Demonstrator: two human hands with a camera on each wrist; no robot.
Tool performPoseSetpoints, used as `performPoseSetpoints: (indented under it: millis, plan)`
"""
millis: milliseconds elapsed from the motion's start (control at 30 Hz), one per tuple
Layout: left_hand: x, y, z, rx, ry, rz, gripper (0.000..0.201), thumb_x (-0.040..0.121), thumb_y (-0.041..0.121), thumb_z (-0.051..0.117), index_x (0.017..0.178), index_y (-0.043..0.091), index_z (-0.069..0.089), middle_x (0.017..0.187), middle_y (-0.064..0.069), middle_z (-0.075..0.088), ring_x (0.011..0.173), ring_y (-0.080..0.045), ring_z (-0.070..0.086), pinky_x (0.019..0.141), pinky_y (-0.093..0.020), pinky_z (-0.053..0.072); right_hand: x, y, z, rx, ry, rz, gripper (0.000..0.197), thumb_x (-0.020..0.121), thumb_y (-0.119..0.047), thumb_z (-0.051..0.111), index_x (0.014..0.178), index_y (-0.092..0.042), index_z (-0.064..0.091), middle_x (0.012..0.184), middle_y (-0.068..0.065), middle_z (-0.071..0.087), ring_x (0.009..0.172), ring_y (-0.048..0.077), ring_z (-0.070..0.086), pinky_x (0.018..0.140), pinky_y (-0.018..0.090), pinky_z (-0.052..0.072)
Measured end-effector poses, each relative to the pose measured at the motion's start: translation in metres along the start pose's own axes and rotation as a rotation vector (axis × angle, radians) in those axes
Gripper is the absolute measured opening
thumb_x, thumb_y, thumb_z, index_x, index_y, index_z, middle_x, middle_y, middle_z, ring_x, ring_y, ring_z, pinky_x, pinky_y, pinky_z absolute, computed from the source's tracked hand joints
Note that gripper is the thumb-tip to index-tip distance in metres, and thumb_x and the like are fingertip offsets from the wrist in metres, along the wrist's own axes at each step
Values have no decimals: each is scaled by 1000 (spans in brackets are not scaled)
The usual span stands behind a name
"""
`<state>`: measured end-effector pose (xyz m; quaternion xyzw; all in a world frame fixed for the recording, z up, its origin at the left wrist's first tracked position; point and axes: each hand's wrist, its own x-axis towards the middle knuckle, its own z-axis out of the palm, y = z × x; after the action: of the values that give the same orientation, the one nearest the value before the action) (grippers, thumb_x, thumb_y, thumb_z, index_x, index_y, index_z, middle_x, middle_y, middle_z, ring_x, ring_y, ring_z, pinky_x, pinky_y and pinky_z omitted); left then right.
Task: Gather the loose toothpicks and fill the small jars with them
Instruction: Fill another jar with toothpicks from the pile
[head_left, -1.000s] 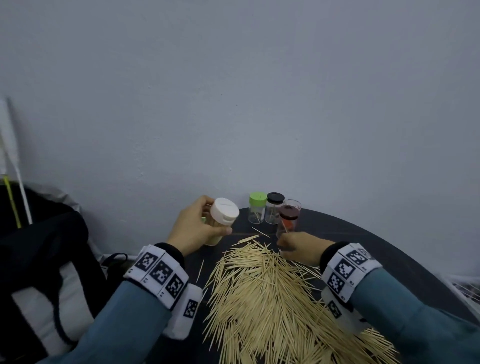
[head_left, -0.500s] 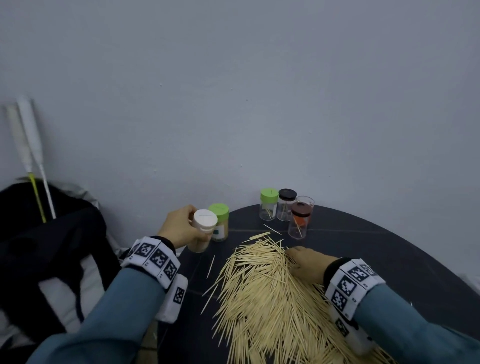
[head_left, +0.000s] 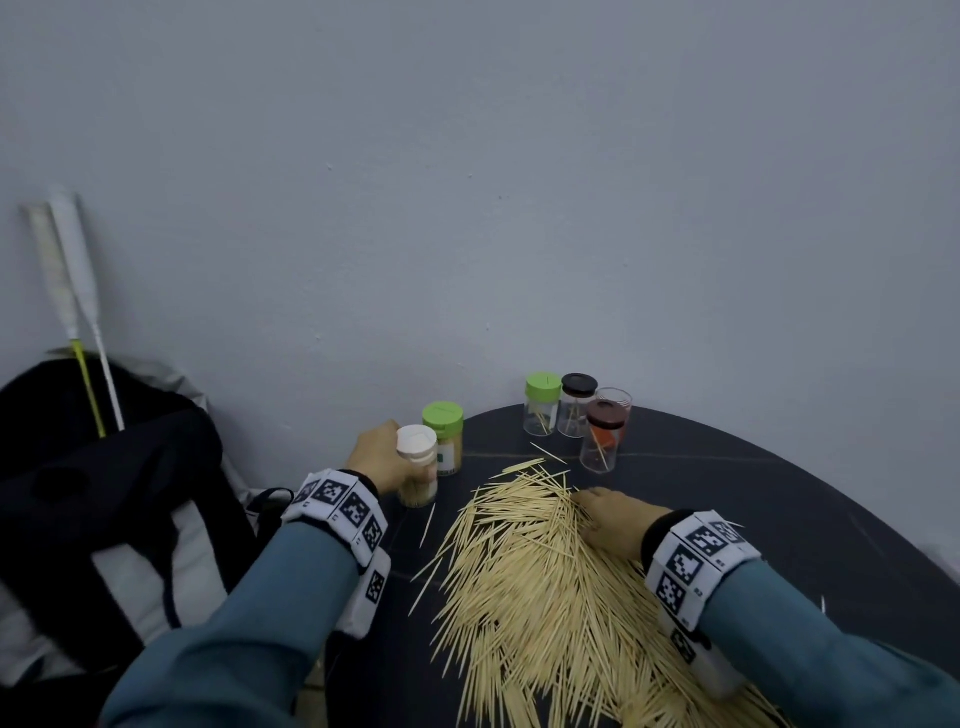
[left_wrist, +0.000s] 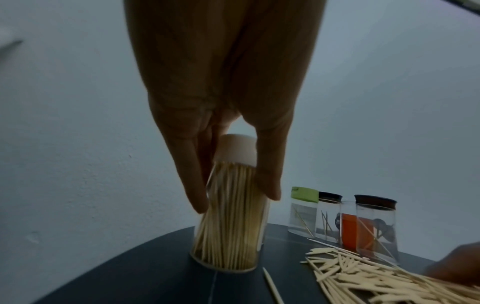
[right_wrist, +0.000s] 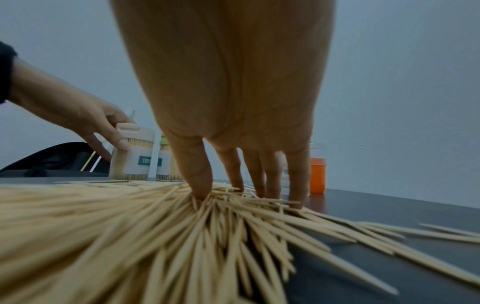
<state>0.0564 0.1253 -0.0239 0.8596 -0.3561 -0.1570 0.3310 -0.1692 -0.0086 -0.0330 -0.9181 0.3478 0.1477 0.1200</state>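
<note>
Six jars on table (head_left: 779, 499): two green-lidded (head_left: 442, 439), two dark-lidded (head_left: 575, 404), one white-lidded (head_left: 417, 465), one lidless (head_left: 615, 402); two hands (head_left: 382, 457); toothpicks (head_left: 530, 587) too many to count; two racket handles (head_left: 67, 265); one black bag (head_left: 104, 493).

Right hand (right_wrist: 228, 86) pressing into the toothpick pile (right_wrist: 145, 236)
Fingers (right_wrist: 200, 174) straight, tips among toothpicks; at 10 o'clock, left hand (right_wrist: 78, 115) grips white-capped jar (right_wrist: 133, 152) on the counter (right_wrist: 389, 207).

A dark round table (head_left: 779, 519) carries a heap of toothpicks (head_left: 545, 597) under the right fingers (right_wrist: 200, 181), a white-capped jar (head_left: 417, 473) between the left fingers (left_wrist: 192, 185), and four small jars (head_left: 576, 421) beyond.
</note>
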Motion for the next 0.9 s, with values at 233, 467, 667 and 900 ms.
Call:
performPoseSetpoints:
  millis: [233, 467, 667, 900]
  plan:
    - [-22, 30, -5, 42, 183, 194, 77, 77, 16, 76, 140, 8, 33, 142, -12, 37, 131, -25, 36, 104, -32, 32, -3, -1, 0, 2, 17, 6, 47, 99, -17, 34, 144, -6, 26, 146, 14, 32, 134, 29, 36, 109, 34, 31]
    - [-36, 82, 22, -76, 66, 536, 42, 85, 10, 66, 125, 11, 51, 128, -3, 54, 120, -15, 49, 92, -16, 34, -6, 2, 0, 20, 25, -28, 47, 99, -20, 37, 144, -7, 28, 147, 13, 32, 134, 27, 35, 109, 33, 29]
    - [6, 124, 49, 24, -115, 565, 40, 85, 8, 65, 123, 8, 53, 125, -7, 57, 115, -18, 53, 90, -17, 39, -3, 7, -1, 57, 21, -47, 47, 99, -22, 39, 143, -8, 32, 147, 11, 34, 134, 26, 35, 108, 33, 29]
    - [44, 153, 94, 289, -284, 661, 60, 82, 18, 71, 135, 9, 45, 135, -11, 50, 125, -25, 46, 102, -31, 36, 3, 10, 3, 68, 9, -68, 48, 99, -21, 38, 145, -9, 28, 148, 11, 30, 136, 26, 33, 110, 33, 27]
